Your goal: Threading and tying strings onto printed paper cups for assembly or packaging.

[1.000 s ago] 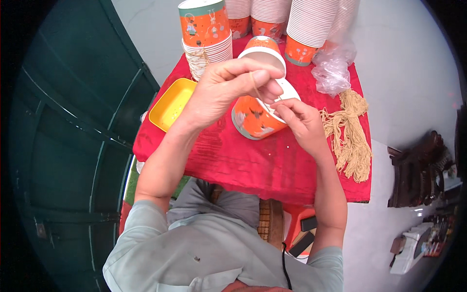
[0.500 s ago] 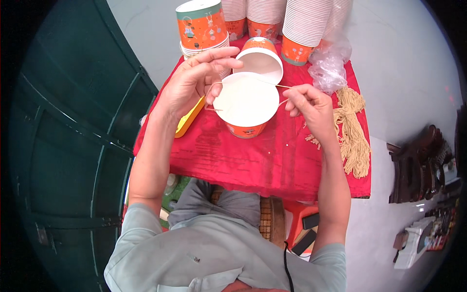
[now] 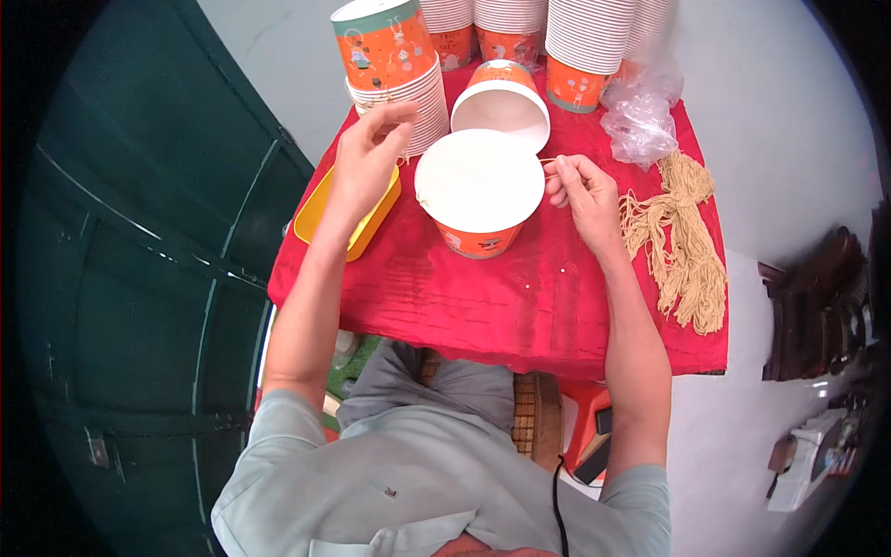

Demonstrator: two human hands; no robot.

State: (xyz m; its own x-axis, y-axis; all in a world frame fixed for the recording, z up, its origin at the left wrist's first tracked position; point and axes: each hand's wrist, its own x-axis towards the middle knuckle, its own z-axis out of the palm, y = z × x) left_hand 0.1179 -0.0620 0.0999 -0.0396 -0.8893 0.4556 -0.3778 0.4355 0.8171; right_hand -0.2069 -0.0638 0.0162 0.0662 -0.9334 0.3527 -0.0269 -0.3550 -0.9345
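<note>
An orange paper tub (image 3: 483, 243) with a broad white top stands upright in front of me on the red cloth. My right hand (image 3: 587, 193), at its right rim, pinches a thin tan string (image 3: 548, 160) that runs to the tub. A short bit of string shows at the tub's left edge. Left of the tub, my left hand (image 3: 369, 156) hovers over a yellow tray (image 3: 382, 215), thumb and fingers apart, with nothing seen in it. Beyond the upright tub, another paper tub (image 3: 501, 111) lies on its side, its white inside facing me.
A stack of paper tubs (image 3: 388, 46) rises behind my left hand. More tall stacks (image 3: 583, 42) line the back. Clear crumpled plastic (image 3: 640, 130) and a bundle of tan strings (image 3: 689, 241) lie right on the red cloth (image 3: 445, 316).
My left hand has moved left, away from the tub and the string loop. My right hand keeps its pinch by the right rim. The view has shifted slightly.
</note>
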